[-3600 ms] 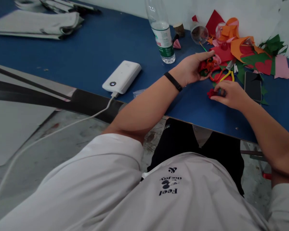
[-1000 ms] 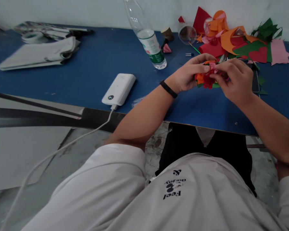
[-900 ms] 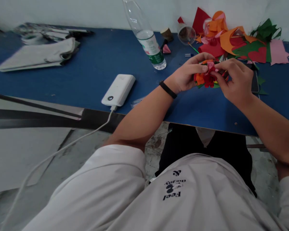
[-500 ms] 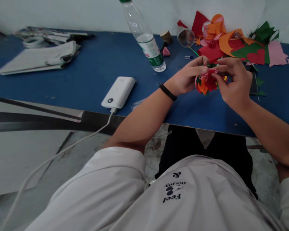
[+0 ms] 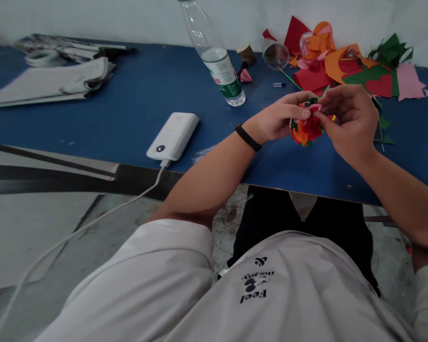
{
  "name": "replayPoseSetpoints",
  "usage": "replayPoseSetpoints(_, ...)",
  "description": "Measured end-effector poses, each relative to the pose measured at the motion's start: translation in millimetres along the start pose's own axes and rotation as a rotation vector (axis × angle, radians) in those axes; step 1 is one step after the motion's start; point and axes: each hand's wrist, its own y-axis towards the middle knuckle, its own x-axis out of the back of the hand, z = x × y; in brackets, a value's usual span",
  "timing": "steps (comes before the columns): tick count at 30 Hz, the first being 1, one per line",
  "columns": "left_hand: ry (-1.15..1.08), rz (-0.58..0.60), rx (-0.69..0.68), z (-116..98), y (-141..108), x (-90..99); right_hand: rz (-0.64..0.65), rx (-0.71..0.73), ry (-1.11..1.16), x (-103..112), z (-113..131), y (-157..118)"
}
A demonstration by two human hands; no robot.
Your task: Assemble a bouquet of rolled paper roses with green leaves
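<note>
Between my hands, above the blue table, is a small bunch of felt flowers (image 5: 308,128) in red, orange, pink and green. My left hand (image 5: 283,116) grips it from the left, thumb laid along its top. A black band circles that wrist. From the right, my right hand (image 5: 353,118) closes with thumb and fingertips pinched at the red and pink part of the bunch. A small pale tip shows by the right fingertips; what it is I cannot make out. A dark phone-like object (image 5: 379,128) lies partly hidden behind the right hand.
Coloured felt scraps (image 5: 342,61) lie heaped at the back right beside a clear plastic cup (image 5: 275,54). A water bottle (image 5: 223,76) stands left of my hands. Nearer the edge lies a white power bank (image 5: 173,136) with a cable. Folded cloth (image 5: 50,83) rests far left.
The flower bunch has turned and dipped slightly in my hands. My right fingers have curled in closer over it, and the left index finger has lowered behind it.
</note>
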Motion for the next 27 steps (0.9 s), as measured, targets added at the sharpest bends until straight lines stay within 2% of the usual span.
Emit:
replayPoseSetpoints(4,0.006,0.200,-0.022,6.2,12.0,11.7,-0.021,0.004,0.191,-4.8,-12.3,4.0)
replayPoseSetpoints(6,0.005,0.234,-0.038,8.1,16.6,15.3,-0.032,-0.006,0.214,-5.5,-13.0,6.0)
replayPoseSetpoints(10,0.123,0.254,-0.060,4.1,18.3,17.6,-0.042,0.003,0.173,-1.8,-7.4,7.2)
replayPoseSetpoints(16,0.445,0.338,-0.147,-10.5,21.0,25.2,0.009,0.142,0.142,2.8,-0.3,8.3)
replayPoseSetpoints(21,0.468,0.347,-0.190,-12.2,21.3,25.2,0.003,0.258,0.210,3.9,8.3,12.0)
replayPoseSetpoints(27,0.409,0.287,-0.147,-6.9,19.0,22.9,-0.041,0.254,0.175,0.8,1.0,9.7)
